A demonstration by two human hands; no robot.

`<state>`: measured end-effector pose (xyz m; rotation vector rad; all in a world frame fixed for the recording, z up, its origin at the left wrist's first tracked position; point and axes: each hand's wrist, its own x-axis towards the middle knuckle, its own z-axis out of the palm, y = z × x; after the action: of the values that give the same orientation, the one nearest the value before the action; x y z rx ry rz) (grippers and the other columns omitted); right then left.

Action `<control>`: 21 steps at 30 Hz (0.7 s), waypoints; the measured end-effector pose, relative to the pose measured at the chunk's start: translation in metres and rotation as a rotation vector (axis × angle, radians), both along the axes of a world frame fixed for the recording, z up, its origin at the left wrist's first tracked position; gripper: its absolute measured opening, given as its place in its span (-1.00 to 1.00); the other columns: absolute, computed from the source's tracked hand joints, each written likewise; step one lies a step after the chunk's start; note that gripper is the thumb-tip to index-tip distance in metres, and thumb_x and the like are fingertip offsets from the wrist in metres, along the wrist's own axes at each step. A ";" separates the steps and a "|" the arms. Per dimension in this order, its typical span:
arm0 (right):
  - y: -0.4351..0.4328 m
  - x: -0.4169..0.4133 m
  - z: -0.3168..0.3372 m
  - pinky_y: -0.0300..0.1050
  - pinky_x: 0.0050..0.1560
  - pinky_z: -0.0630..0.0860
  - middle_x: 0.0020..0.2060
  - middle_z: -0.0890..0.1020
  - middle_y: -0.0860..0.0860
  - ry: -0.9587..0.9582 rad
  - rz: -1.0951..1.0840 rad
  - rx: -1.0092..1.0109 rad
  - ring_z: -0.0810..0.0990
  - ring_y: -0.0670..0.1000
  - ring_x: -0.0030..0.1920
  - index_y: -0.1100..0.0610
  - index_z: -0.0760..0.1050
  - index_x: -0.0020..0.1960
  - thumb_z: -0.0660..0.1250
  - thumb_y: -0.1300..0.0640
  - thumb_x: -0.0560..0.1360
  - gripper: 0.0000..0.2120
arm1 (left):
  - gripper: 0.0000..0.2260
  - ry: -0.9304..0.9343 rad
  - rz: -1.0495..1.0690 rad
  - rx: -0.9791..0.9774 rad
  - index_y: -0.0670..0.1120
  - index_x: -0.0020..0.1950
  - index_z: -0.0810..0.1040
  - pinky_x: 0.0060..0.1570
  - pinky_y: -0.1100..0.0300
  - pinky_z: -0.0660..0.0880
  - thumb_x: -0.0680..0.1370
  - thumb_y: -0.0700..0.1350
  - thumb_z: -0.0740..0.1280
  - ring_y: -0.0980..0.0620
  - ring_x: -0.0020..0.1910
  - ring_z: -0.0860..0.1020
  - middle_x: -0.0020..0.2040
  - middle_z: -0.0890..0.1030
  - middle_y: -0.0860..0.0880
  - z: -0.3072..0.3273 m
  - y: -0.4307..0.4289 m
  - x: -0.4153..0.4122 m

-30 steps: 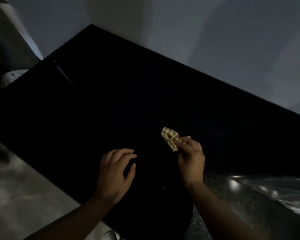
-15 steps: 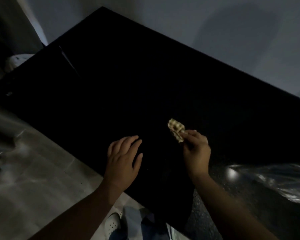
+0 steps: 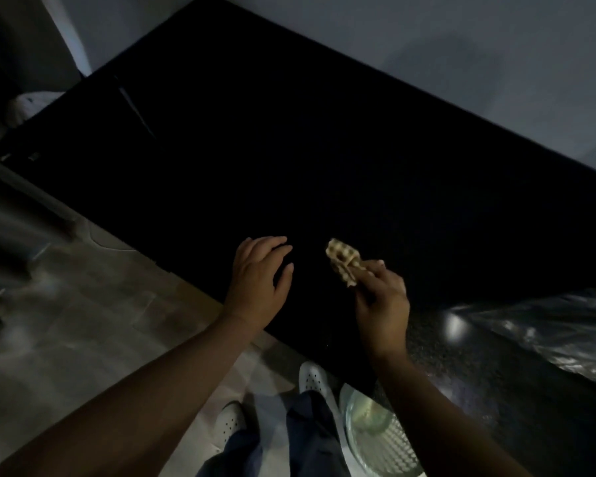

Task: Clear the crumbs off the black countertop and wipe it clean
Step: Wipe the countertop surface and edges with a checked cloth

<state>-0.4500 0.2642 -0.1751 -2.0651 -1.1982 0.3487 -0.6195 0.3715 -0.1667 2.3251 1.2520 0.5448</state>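
The black countertop (image 3: 289, 149) fills the middle of the dim view, running from upper left to right. My right hand (image 3: 382, 297) pinches a small tan checked cloth (image 3: 343, 261) between thumb and fingers just above the surface near the front edge. My left hand (image 3: 258, 280) lies palm down on the countertop to the left of the cloth, fingers slightly bent and holding nothing. Crumbs cannot be made out on the dark surface.
A shiny clear plastic bag (image 3: 547, 332) lies on a speckled surface at the right. A round mesh bin (image 3: 382, 438) stands on the floor below the counter edge, beside my white shoes (image 3: 312, 376). A grey wall (image 3: 427, 46) borders the far side.
The view has tilted down and shifted, so the floor, shoes and bin now show. Both hands keep about the same pose, the right still pinching the cloth.
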 end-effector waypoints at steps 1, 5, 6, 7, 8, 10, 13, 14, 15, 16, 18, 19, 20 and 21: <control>-0.009 -0.008 -0.001 -0.56 0.14 0.21 0.10 0.56 -0.15 -0.002 0.018 0.002 0.42 -0.11 0.11 0.03 0.62 0.15 0.36 0.29 0.46 -0.69 | -0.67 0.038 0.004 0.022 -0.18 0.19 0.58 0.35 -0.18 0.28 0.56 -0.03 0.18 -0.14 0.25 0.47 0.21 0.55 -0.12 0.001 -0.001 -0.006; -0.040 -0.039 -0.002 -0.49 0.20 0.25 0.11 0.54 -0.14 0.027 0.024 0.033 0.45 -0.05 0.15 0.05 0.63 0.13 0.40 0.38 0.41 -0.63 | -0.68 0.115 0.048 0.018 -0.19 0.22 0.55 0.34 -0.19 0.29 0.53 -0.08 0.24 -0.21 0.26 0.43 0.23 0.52 -0.15 0.005 -0.009 -0.040; -0.046 -0.046 -0.003 -0.46 0.21 0.27 0.12 0.54 -0.13 0.031 0.025 0.038 0.45 -0.05 0.16 0.05 0.63 0.13 0.40 0.39 0.40 -0.62 | -0.68 0.115 0.049 -0.002 -0.19 0.23 0.54 0.31 -0.17 0.32 0.54 -0.09 0.26 -0.22 0.28 0.41 0.25 0.51 -0.15 0.005 -0.011 -0.048; -0.051 -0.051 -0.003 -0.44 0.21 0.28 0.13 0.55 -0.11 0.034 0.025 0.044 0.44 -0.06 0.16 0.06 0.63 0.13 0.41 0.40 0.40 -0.62 | -0.68 0.114 0.046 -0.025 -0.18 0.26 0.52 0.29 -0.14 0.34 0.54 -0.10 0.27 -0.22 0.29 0.38 0.27 0.48 -0.15 0.006 -0.013 -0.055; -0.055 -0.056 -0.004 -0.43 0.20 0.29 0.13 0.56 -0.09 0.035 0.024 0.048 0.43 -0.07 0.16 0.06 0.63 0.12 0.41 0.40 0.40 -0.62 | -0.68 0.113 0.040 -0.042 -0.18 0.27 0.51 0.28 -0.10 0.36 0.55 -0.12 0.29 -0.21 0.31 0.36 0.30 0.46 -0.15 0.006 -0.015 -0.062; -0.063 -0.065 -0.005 -0.43 0.20 0.29 0.13 0.58 -0.05 0.029 0.024 0.057 0.42 -0.08 0.16 0.06 0.64 0.11 0.41 0.41 0.39 -0.61 | -0.68 0.107 0.027 -0.048 -0.19 0.28 0.50 0.26 -0.06 0.37 0.54 -0.14 0.31 -0.21 0.31 0.35 0.30 0.45 -0.16 0.006 -0.020 -0.073; -0.068 -0.073 -0.006 -0.40 0.18 0.31 0.11 0.61 0.03 0.012 0.024 0.074 0.46 -0.02 0.14 0.10 0.65 0.09 0.44 0.43 0.36 -0.62 | -0.67 0.117 -0.015 -0.024 -0.19 0.27 0.51 0.26 0.00 0.33 0.52 -0.14 0.34 -0.21 0.30 0.38 0.30 0.46 -0.16 0.007 -0.022 -0.081; -0.069 -0.075 -0.006 -0.37 0.17 0.33 0.09 0.62 0.04 0.013 0.021 0.078 0.48 0.01 0.12 0.10 0.66 0.08 0.46 0.42 0.35 -0.63 | -0.66 0.125 -0.022 -0.026 -0.19 0.27 0.51 0.26 0.01 0.32 0.52 -0.13 0.36 -0.20 0.31 0.38 0.30 0.46 -0.16 0.007 -0.022 -0.082; -0.071 -0.078 -0.005 -0.34 0.16 0.35 0.08 0.62 0.03 0.018 0.017 0.082 0.50 0.02 0.11 0.10 0.67 0.07 0.47 0.42 0.35 -0.65 | -0.65 0.134 -0.026 -0.033 -0.18 0.28 0.50 0.26 0.02 0.32 0.51 -0.12 0.37 -0.19 0.31 0.37 0.31 0.45 -0.15 0.008 -0.022 -0.083; -0.074 -0.082 -0.005 -0.34 0.15 0.36 0.07 0.62 0.01 0.028 0.014 0.080 0.50 0.01 0.10 0.09 0.67 0.05 0.48 0.41 0.35 -0.65 | -0.63 0.142 -0.029 -0.040 -0.18 0.29 0.50 0.26 0.02 0.32 0.51 -0.10 0.37 -0.18 0.32 0.36 0.32 0.44 -0.14 0.008 -0.022 -0.083; -0.081 -0.092 -0.002 -0.41 0.13 0.34 0.03 0.60 -0.10 0.051 0.025 0.056 0.47 -0.08 0.08 0.06 0.67 0.03 0.48 0.42 0.32 -0.62 | -0.62 0.150 -0.033 -0.048 -0.16 0.30 0.49 0.26 0.02 0.32 0.52 -0.08 0.36 -0.16 0.33 0.35 0.33 0.44 -0.13 0.010 -0.023 -0.083; -0.084 -0.097 -0.001 -0.46 0.11 0.33 0.01 0.58 -0.18 0.064 0.038 0.048 0.45 -0.13 0.06 0.04 0.67 0.02 0.48 0.43 0.30 -0.60 | -0.63 0.152 -0.033 -0.046 -0.15 0.30 0.49 0.26 0.02 0.33 0.52 -0.08 0.36 -0.16 0.33 0.36 0.33 0.44 -0.12 0.010 -0.022 -0.084; -0.085 -0.100 0.001 -0.46 0.09 0.33 -0.01 0.56 -0.26 0.093 0.046 0.048 0.45 -0.16 0.05 0.02 0.67 0.01 0.47 0.43 0.28 -0.58 | -0.64 0.154 -0.033 -0.040 -0.14 0.29 0.50 0.24 0.01 0.34 0.52 -0.08 0.36 -0.15 0.32 0.37 0.32 0.45 -0.11 0.011 -0.020 -0.084; -0.084 -0.101 0.004 -0.41 0.09 0.38 -0.02 0.55 -0.32 0.140 0.035 0.055 0.46 -0.19 0.04 0.00 0.67 0.01 0.47 0.43 0.27 -0.56 | -0.65 0.160 -0.035 -0.032 -0.13 0.28 0.51 0.23 -0.01 0.36 0.51 -0.09 0.36 -0.15 0.30 0.39 0.31 0.46 -0.10 0.011 -0.018 -0.084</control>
<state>-0.5510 0.1797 -0.1712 -1.9408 -1.1486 0.4635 -0.7036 0.3534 -0.1556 2.3984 1.2783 0.3296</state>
